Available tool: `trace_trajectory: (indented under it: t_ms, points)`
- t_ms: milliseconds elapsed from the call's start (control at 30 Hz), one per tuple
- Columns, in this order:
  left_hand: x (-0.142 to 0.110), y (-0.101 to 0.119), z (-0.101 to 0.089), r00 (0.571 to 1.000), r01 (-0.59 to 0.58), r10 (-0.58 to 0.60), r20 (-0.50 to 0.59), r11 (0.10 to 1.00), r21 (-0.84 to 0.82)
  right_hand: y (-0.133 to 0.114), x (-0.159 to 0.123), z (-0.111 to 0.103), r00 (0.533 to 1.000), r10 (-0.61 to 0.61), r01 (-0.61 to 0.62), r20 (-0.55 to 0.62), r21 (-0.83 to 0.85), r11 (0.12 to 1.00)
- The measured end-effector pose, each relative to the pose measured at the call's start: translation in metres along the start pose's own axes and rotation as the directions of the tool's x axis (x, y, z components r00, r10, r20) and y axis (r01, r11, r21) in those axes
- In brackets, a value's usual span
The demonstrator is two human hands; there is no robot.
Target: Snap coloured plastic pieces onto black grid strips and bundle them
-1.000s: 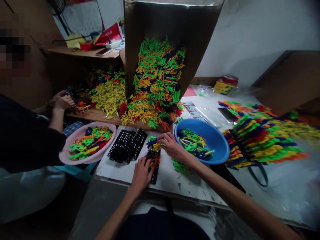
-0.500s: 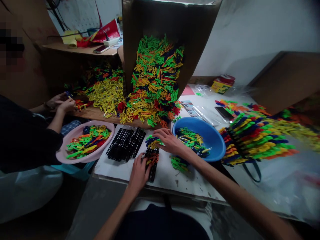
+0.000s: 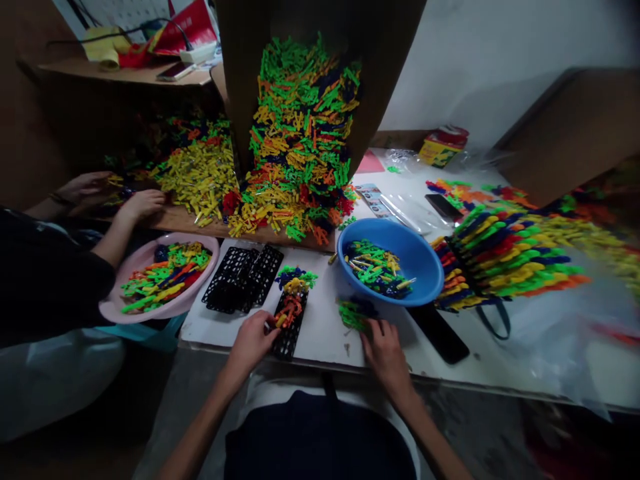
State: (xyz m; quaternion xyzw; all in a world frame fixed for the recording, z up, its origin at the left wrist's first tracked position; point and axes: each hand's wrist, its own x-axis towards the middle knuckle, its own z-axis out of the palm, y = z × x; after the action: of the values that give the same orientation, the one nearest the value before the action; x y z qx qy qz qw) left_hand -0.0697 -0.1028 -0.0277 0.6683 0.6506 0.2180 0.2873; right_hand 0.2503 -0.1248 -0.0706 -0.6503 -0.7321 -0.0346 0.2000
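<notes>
My left hand (image 3: 253, 340) is at the left edge of a black perforated plastic strip (image 3: 289, 341), fingers closed together beside orange figure-shaped plastic pieces (image 3: 290, 310) and a yellow one. What the fingertips hold is too small to make out. Blue, green and yellow pieces (image 3: 296, 277) lie at the strip's far end. My right hand (image 3: 386, 353) reaches a small pile of green and dark blue pieces (image 3: 353, 315), its thumb apart from its fingers. Behind that hand stands a blue basin (image 3: 430, 283) with green, yellow and blue pieces inside.
More black perforated strips (image 3: 227, 283) lie left of mine. A pink basin (image 3: 113, 310) of pieces is beside a co-worker, whose hands (image 3: 143, 203) work at left. A large carton (image 3: 395, 60) spills pieces. A black phone (image 3: 440, 333) and bundled colourful pieces (image 3: 520, 260) are at right.
My right hand has left the pieces at the strip's far end and moved right and nearer to the green pile. My left hand stays by the strip. The view has shifted, exposing the black phone.
</notes>
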Motion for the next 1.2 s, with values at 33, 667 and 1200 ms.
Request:
trace_trajectory:
  t_ms: [33,667,1200]
  points:
    - [0.001,-0.003,-0.002,1.0,0.021,-0.021,0.001,0.993,-0.12,0.001,0.0,-0.002,1.0,0.004,-0.004,-0.004,-0.005,1.0]
    - [0.047,0.003,0.033,0.917,-0.049,-0.046,-0.395,0.973,-0.226,0.012,-0.001,0.001,0.995,0.074,-0.07,0.064,-0.057,0.996]
    - [0.055,0.01,0.024,0.961,-0.05,0.112,-0.254,0.97,0.238,-0.039,0.021,-0.009,0.891,0.284,-0.439,0.355,0.833,0.337]
